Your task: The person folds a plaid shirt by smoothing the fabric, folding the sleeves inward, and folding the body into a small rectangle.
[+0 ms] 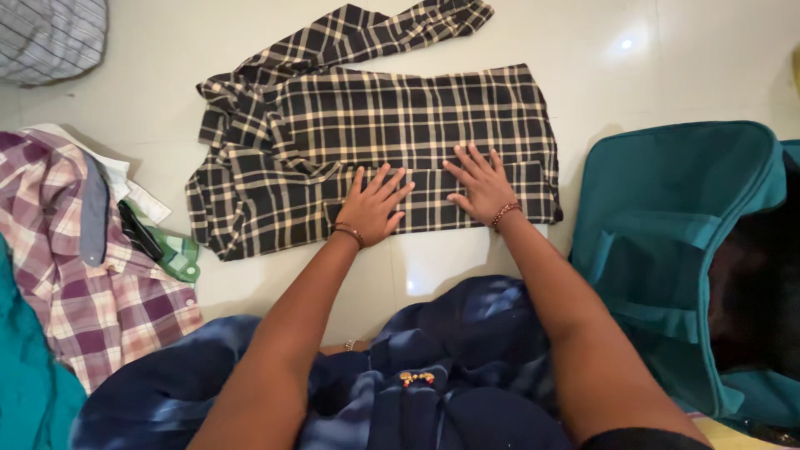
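Note:
A black and cream checked shirt (392, 117) lies spread on the pale floor, its near side folded over and one sleeve stretched out at the top. My left hand (372, 206) rests flat on the shirt's near edge, fingers spread. My right hand (481, 185) presses flat on the same folded edge a little to the right, fingers apart. Both wrists wear thin bead bracelets. Neither hand grips anything.
A teal bag (667, 225) stands open at the right. A pink and purple checked shirt (92, 283) lies at the left, with a green folded cloth (177, 254) beside it. A grey checked garment (50, 33) sits at top left. Dark blue fabric (450, 358) covers my lap.

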